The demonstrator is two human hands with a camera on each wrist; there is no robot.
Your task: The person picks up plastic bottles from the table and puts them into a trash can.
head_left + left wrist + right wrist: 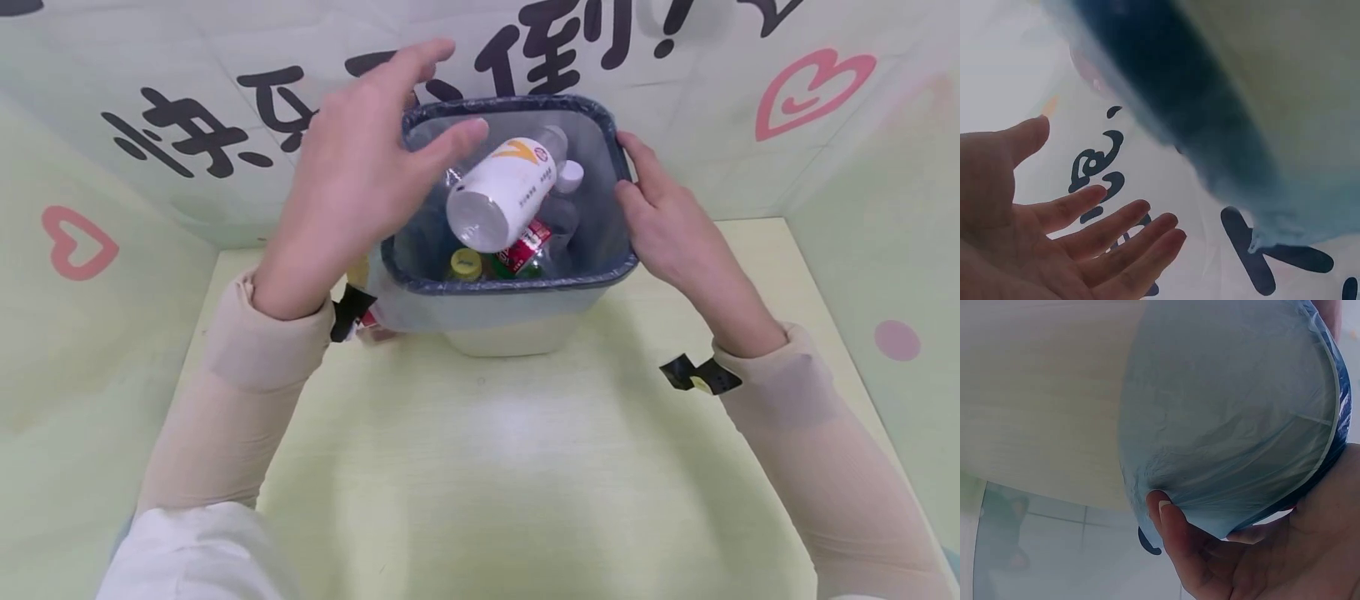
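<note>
A trash bin (480,310) with a thin bag over its dark rim stands at the back of the table. My right hand (667,221) grips its right rim; in the right wrist view the thumb of that hand (1210,556) presses the bag-covered side. Beside the left rim, my left hand (360,167) is raised with nothing in it, its fingers (1129,219) spread in the left wrist view. A white-labelled plastic bottle (506,192) lies tilted in the bin's mouth, whether resting or falling I cannot tell. Below it are a red-labelled bottle (525,250), a yellow cap (467,264) and a white cap (570,176).
Behind the bin rises a white wall sheet (675,92) with large black characters and a heart outline. Pale green side panels (892,250) flank the light wooden table (480,467). Left of the bin, a small reddish object (375,332) is partly hidden by the left wrist.
</note>
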